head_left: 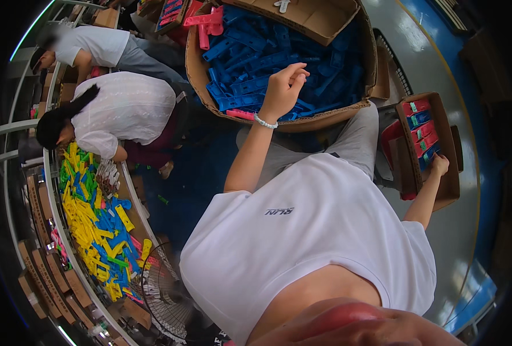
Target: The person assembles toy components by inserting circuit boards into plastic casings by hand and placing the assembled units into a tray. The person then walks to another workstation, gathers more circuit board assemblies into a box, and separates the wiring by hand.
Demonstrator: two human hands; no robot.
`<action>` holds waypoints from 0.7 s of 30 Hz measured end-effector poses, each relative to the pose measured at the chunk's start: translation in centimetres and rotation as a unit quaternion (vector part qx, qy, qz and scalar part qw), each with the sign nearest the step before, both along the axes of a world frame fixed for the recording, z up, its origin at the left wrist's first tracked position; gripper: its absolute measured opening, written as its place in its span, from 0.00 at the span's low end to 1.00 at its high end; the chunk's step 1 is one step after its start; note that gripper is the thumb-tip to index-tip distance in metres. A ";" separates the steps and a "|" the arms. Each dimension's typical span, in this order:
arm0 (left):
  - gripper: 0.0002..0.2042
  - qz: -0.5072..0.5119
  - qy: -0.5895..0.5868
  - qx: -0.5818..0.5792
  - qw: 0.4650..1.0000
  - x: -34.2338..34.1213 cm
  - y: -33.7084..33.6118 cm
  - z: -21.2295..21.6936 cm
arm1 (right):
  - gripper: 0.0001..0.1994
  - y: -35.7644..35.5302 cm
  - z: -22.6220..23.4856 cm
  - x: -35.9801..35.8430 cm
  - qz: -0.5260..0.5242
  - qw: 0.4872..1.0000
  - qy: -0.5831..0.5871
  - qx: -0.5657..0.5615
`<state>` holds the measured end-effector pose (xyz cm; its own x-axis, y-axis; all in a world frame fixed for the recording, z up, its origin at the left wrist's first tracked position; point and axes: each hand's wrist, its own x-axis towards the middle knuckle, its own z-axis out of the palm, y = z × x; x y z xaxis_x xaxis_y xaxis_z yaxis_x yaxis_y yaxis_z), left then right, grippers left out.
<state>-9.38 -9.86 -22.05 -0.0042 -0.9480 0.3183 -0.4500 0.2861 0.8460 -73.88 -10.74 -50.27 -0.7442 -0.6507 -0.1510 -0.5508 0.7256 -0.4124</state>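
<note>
My left hand (pixel 283 92) hovers over a large cardboard box (pixel 325 120) full of blue plastic pieces (pixel 244 63). Its fingers are loosely bent with the thumb apart, and nothing shows in them. Off to the right, my right hand (pixel 439 165) reaches into a smaller carton (pixel 447 124), its fingers closed at the lowest blue piece (pixel 428 154) of a row. Red pieces (pixel 423 131) and blue ones lie stacked in that row, each with a small green mark. The fingertips of the right hand are partly hidden.
Pink pieces (pixel 205 23) and an open cardboard tray (pixel 308 17) rest on the large box. At left, two people (pixel 123 106) bend over a bench heaped with yellow, blue and green pieces (pixel 97 230). A wire-guarded fan (pixel 164 288) stands near my left side.
</note>
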 end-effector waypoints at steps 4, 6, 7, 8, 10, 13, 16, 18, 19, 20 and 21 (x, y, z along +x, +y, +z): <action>0.12 0.163 -0.174 0.001 0.971 11.7 -5.9 -0.2 | 0.18 0.5 -0.2 -2.6 0.033 0.963 -0.231 -0.132; 0.12 0.260 -0.219 -0.019 0.940 18.0 -10.3 -3.3 | 0.17 2.0 1.0 -6.2 0.012 0.954 -0.238 -0.180; 0.14 0.313 -0.274 0.026 0.909 21.0 -11.1 -3.9 | 0.16 2.4 1.0 -3.9 0.028 0.976 -0.174 -0.130; 0.15 0.357 -0.327 -0.003 0.875 24.7 -11.6 -4.8 | 0.15 2.1 2.0 -2.2 0.022 0.977 -0.173 -0.126; 0.18 0.435 -0.275 0.069 0.855 28.6 -13.2 -6.5 | 0.14 2.8 4.7 -1.1 0.043 0.981 -0.137 -0.134; 0.22 0.481 -0.147 0.083 0.860 31.1 -14.2 -9.7 | 0.12 1.8 10.6 2.6 0.096 0.984 -0.020 -0.151; 0.19 0.526 -0.133 0.113 0.832 32.5 -14.7 -10.7 | 0.11 -2.2 17.8 9.7 0.183 0.958 0.099 -0.195; 0.17 0.529 -0.128 0.105 0.833 32.3 -14.6 -10.4 | 0.10 -6.5 23.2 15.6 0.241 0.923 0.119 -0.275; 0.17 0.507 -0.164 0.071 0.843 30.7 -14.9 -9.4 | 0.09 -8.2 25.4 18.1 0.254 0.906 0.112 -0.320; 0.16 0.489 -0.199 0.034 0.849 29.7 -14.4 -8.0 | 0.09 -10.2 27.6 21.3 0.296 0.884 0.078 -0.352; 0.16 0.486 -0.197 0.036 0.851 28.3 -13.7 -6.5 | 0.09 -12.0 29.8 24.6 0.334 0.861 0.043 -0.382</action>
<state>18.93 -23.59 -28.55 0.7003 -0.5819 0.4135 -0.6963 -0.4295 0.5750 -49.28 -22.77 -20.45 -0.1518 -0.8230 0.5474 -0.7925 -0.2297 -0.5650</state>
